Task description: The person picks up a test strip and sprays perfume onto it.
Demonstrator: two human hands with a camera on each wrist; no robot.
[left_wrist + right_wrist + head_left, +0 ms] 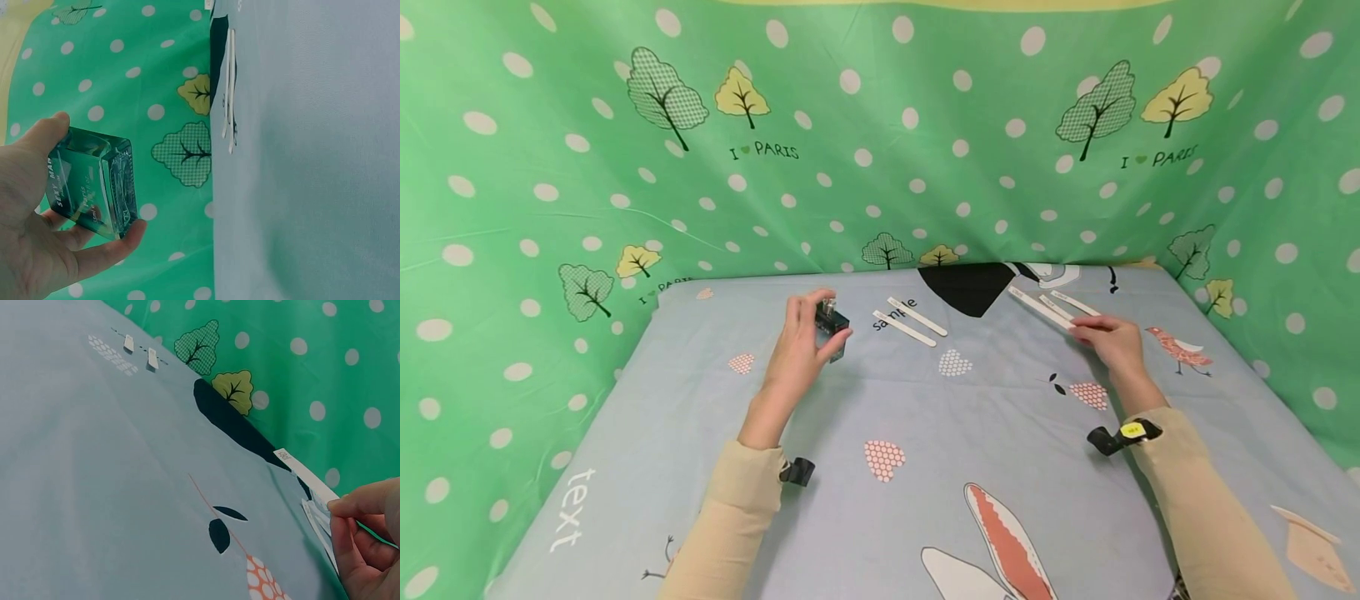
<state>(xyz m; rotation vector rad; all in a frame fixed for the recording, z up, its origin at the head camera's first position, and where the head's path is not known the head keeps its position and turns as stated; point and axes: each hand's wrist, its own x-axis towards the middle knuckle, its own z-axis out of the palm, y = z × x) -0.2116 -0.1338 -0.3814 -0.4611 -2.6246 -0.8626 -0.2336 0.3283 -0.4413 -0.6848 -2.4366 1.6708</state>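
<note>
Head view: over a worktop (1000, 433) spread with blue-grey printed cloth, a person's left hand (801, 346) grips a small, boxy, blue-green glass bottle (835, 320). Well to the right, the right hand (1112, 346) pinches the near end of a thin, flat white strip (1033, 306); its long axis slants away and leftward. Two matching strips (1076, 303) lie just beside it; another pair (905, 328) lies between the hands, nearer the bottle.

Left wrist view: the lettered bottle is tilted, held between digits on opposite sides.

Right wrist view: thumb and forefinger pinch the strip, a small printed mark near its free end.
</note>
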